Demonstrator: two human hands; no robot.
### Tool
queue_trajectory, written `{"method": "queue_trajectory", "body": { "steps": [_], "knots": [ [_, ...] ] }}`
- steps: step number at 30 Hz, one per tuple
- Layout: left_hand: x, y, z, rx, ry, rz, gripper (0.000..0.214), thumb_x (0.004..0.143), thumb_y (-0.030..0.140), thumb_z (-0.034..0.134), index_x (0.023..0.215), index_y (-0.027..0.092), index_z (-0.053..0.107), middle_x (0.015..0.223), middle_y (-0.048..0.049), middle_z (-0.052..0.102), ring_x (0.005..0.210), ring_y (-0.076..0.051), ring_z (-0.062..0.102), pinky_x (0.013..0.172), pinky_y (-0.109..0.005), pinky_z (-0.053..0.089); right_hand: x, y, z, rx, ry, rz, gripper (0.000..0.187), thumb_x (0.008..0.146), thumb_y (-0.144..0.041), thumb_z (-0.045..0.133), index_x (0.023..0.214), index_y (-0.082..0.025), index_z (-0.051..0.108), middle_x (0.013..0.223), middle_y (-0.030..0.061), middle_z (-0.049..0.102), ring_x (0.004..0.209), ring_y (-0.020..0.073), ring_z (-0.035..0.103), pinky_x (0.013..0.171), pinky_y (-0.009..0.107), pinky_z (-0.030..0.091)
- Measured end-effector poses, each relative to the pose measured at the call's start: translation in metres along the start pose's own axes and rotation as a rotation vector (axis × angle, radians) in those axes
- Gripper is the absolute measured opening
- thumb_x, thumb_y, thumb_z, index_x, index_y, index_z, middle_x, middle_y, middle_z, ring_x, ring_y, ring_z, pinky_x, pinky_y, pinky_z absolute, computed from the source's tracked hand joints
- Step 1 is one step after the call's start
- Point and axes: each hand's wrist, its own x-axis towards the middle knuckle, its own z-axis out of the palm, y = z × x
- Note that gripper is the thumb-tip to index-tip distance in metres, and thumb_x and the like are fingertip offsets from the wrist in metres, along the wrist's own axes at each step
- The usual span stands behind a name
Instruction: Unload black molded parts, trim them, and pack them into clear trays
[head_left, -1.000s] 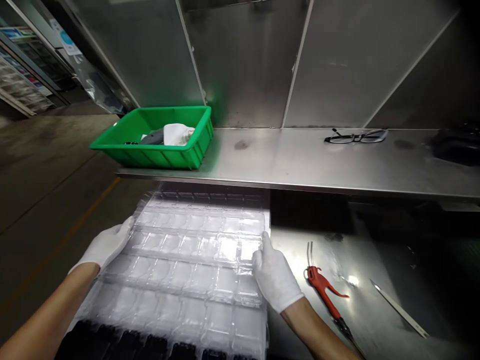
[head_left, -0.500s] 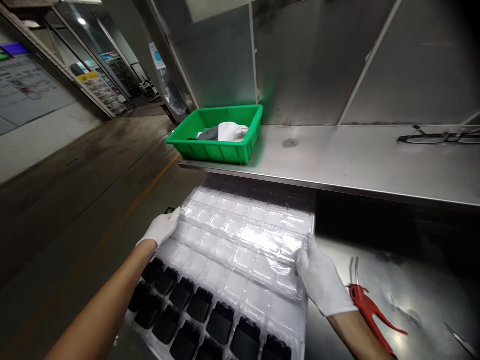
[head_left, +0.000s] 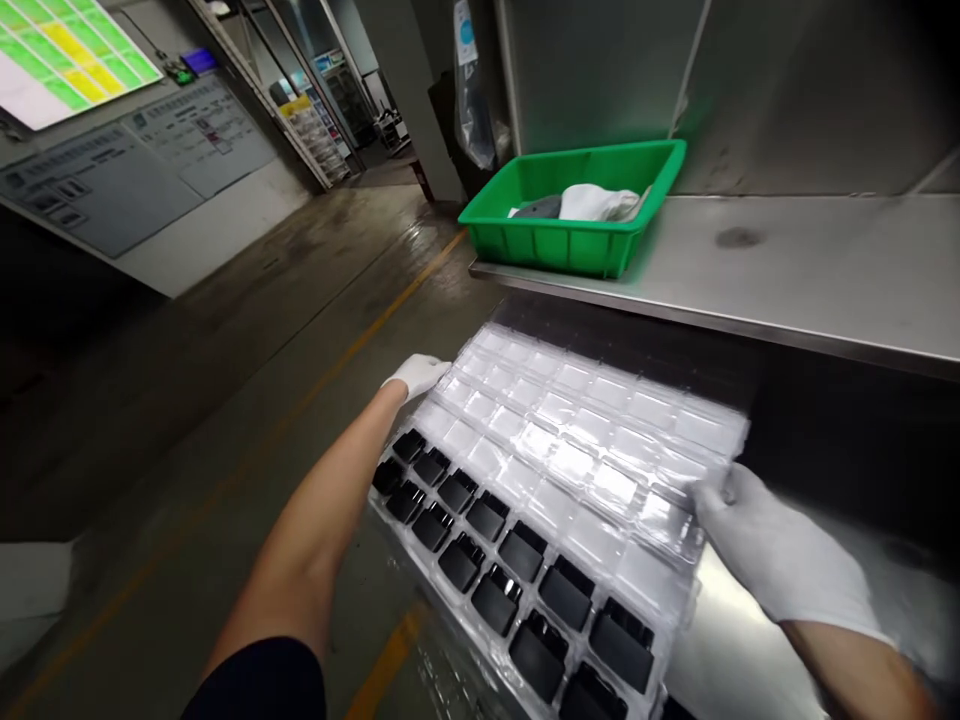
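Note:
In a white glove, my left hand (head_left: 420,374) is closed on the left edge of a clear plastic tray (head_left: 574,455) with rows of square pockets. My right hand (head_left: 757,535), gloved in white too, grips the opposite edge with its thumb on top. The clear tray slants across the back part of a stack of similar trays. In front of it, rows of black plastic parts (head_left: 523,552) sit in the pockets of the tray below. Where the held tray meets the one beneath is hard to make out.
A green bin (head_left: 551,245) with white and grey cloth-like items stands on a steel shelf (head_left: 825,265) behind the trays. Steel worktop (head_left: 739,630) shows under my right hand. Floor with a yellow line (head_left: 397,305) lies to the left, with boards (head_left: 150,170) on the wall beyond.
My view has swung left, so the bin, trays and hands appear farther right. Both hands keep hold of the clear tray. The red-handled tool and the glasses have left the view.

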Motion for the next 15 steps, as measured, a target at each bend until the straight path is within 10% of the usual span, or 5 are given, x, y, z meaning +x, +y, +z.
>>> {"method": "queue_trajectory", "body": {
  "steps": [15],
  "knots": [
    [0.025, -0.016, 0.010, -0.051, -0.027, -0.003, 0.037, 0.090, 0.052, 0.065, 0.094, 0.015, 0.070, 0.077, -0.0005, 0.070, 0.065, -0.014, 0.062, 0.066, -0.030, 0.053, -0.010, -0.011, -0.004, 0.166, 0.122, 0.041, 0.022, 0.090, -0.039, 0.042, 0.084, -0.026, 0.059, 0.072, 0.0003, 0.066, 0.068, 0.0224, 0.065, 0.060, 0.031, 0.045]
  ]
}}
